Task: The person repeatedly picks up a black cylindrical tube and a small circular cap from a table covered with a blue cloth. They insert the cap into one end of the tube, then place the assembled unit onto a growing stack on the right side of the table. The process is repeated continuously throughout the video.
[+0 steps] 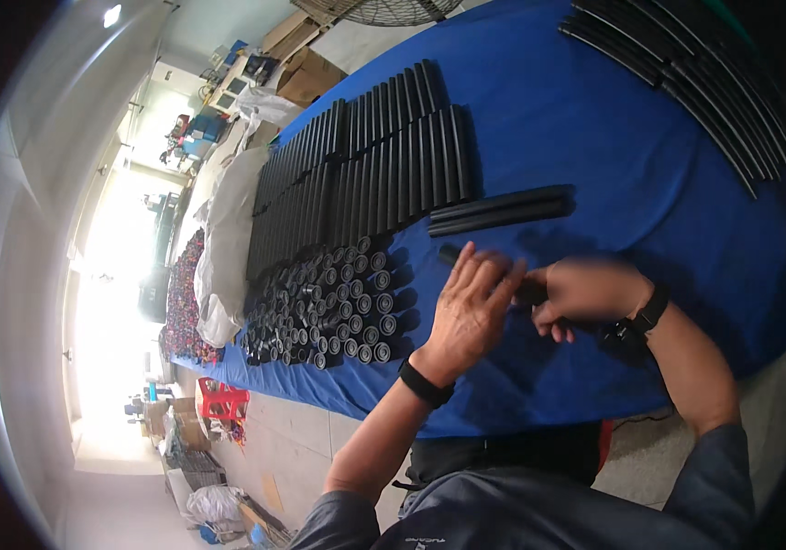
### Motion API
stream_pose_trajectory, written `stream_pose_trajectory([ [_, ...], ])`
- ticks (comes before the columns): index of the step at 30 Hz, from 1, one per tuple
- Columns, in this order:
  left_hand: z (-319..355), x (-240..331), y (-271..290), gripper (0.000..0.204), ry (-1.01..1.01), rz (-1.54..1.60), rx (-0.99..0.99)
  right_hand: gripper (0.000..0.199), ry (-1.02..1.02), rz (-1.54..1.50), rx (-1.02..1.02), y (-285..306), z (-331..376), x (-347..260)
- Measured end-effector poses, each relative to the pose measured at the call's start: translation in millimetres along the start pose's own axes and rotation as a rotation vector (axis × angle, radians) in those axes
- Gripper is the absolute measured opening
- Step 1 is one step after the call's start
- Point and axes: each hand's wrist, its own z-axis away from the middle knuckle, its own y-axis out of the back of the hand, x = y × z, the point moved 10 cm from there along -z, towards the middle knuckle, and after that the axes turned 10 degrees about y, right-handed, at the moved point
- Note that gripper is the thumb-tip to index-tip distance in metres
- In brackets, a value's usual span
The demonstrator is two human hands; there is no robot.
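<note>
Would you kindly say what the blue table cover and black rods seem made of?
Blue table cover: probably fabric with a matte finish, as it shows creases. Black rods: possibly plastic or coated metal, smooth and satiny, judging by faint highlights.

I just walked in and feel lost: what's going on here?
A person at a blue-covered table holds a dark piece between the left hand and right hand; it is blurred and mostly hidden. Loose black tubes lie just beyond the hands. To the left are small round black parts, with rows of black tubes beyond them. More long tubes lie at the far right.
</note>
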Motion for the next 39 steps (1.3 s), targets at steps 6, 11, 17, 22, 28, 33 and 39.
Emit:
stream_pose_trajectory([
  [6,14,-76,71,0.039,0.280,-0.079,0.183,0.031,0.203,-0.314,0.162,14,-1,-23],
  [11,61,-173,114,0.017,0.751,0.100,0.144,0.032,0.248,-0.239,0.232,25,-1,-22],
  [17,124,-160,104,0.021,0.834,-0.100,-0.014,0.035,0.192,-0.165,0.197,19,-2,-18],
  [22,171,-137,72,0.030,0.812,-0.226,-0.086,0.035,0.172,-0.150,0.213,20,-4,-16],
  [28,182,-130,52,0.049,0.684,-0.312,-0.189,0.036,0.186,-0.147,0.206,21,-2,-16],
  [33,182,-135,47,0.050,0.655,-0.306,-0.207,0.038,0.183,-0.119,0.226,21,-2,-17],
  [39,178,-133,45,0.044,0.642,-0.335,-0.212,0.038,0.198,-0.126,0.209,22,-2,-19],
])
